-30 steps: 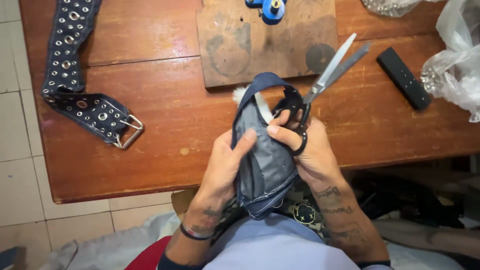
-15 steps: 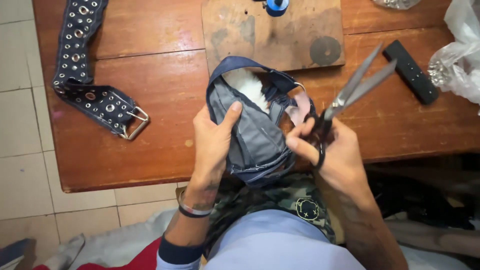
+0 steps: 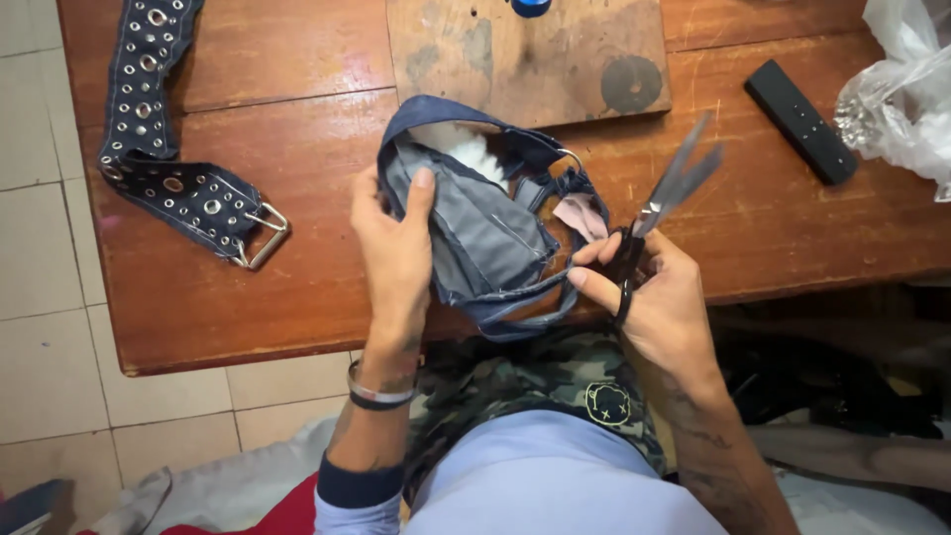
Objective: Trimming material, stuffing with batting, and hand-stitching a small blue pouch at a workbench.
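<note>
My left hand (image 3: 394,253) grips the left side of a small blue denim pouch (image 3: 485,223), held open over the near edge of the wooden table (image 3: 297,149). White lining shows inside its mouth, and a metal ring sits on its right side. My right hand (image 3: 649,297) holds black-handled scissors (image 3: 666,203) with the blades pointing up and to the right, away from the pouch. Its index finger also touches the lower right edge of the pouch.
A studded denim belt (image 3: 163,149) with a metal buckle lies at the table's left. A worn wooden board (image 3: 525,59) sits at the back centre. A black remote-shaped object (image 3: 800,121) and a clear plastic bag (image 3: 906,94) are on the right. Tiled floor lies to the left.
The pouch has been turned and opened wider toward the left. My right hand with the scissors has drawn away to the right, off the pouch's top.
</note>
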